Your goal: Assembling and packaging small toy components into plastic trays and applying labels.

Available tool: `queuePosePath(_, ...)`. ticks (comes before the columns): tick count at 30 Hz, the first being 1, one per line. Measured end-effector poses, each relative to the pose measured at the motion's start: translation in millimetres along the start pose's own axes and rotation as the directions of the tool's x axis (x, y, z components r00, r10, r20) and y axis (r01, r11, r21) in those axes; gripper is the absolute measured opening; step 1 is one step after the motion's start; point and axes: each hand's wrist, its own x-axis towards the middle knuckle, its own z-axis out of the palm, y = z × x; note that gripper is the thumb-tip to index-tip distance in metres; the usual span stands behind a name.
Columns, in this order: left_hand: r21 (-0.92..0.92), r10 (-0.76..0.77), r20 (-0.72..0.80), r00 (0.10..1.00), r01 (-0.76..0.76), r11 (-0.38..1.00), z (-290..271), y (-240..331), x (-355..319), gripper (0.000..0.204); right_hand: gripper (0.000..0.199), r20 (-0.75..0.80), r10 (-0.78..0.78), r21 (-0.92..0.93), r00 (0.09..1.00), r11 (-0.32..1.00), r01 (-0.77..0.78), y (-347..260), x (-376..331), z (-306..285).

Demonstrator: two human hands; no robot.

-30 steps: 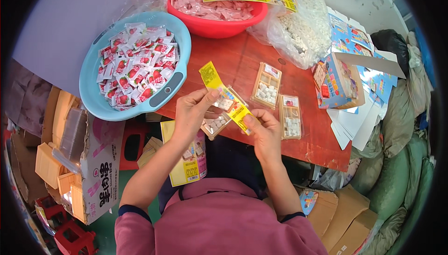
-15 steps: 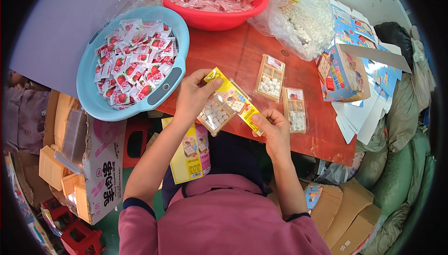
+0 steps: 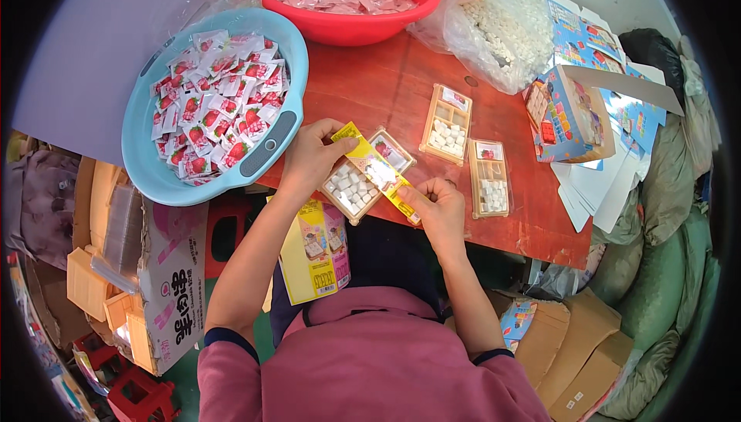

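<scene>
A yellow printed label strip [image 3: 384, 179] stretches slantwise between my two hands. My left hand [image 3: 312, 156] pinches its upper end, and the fingers of my right hand [image 3: 440, 212] are closed on its lower end. Directly below the strip is a clear-lidded tray [image 3: 352, 192] of small white pieces, with a strawberry sachet in its far compartment. The strip crosses the tray's middle; whether it is stuck down I cannot tell. Two similar filled trays, one farther off [image 3: 448, 138] and one to the right [image 3: 490, 194], lie on the red table [image 3: 363, 75].
At left stands a blue basin [image 3: 296, 86] of strawberry sachets. Behind are a red basin [image 3: 347, 32] of pink packets and a plastic bag [image 3: 502, 36] of white pieces. A blue printed box [image 3: 559, 133] stands right. Yellow label sheets [image 3: 312, 256] hang at my lap.
Both hands have moved slightly left with the strip, which has shifted across the tray. The tray's sachet compartment now shows beyond the strip.
</scene>
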Motion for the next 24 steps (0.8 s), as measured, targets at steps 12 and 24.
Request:
queuePosePath(12, 0.067, -0.014, 0.045, 0.999, 0.011, 0.998, -1, 6, 5, 0.027, 0.024, -0.053, -0.148, -0.275, 0.988, 0.953, 0.128, 14, 11, -4)
queuePosePath(24, 0.36, 0.048, -0.021, 0.999, -0.037, 0.932, -5, 10, -31, 0.024, 0.023, 0.04, -0.174, -0.72, 0.984, 0.678, 0.149, -5, 9, 8)
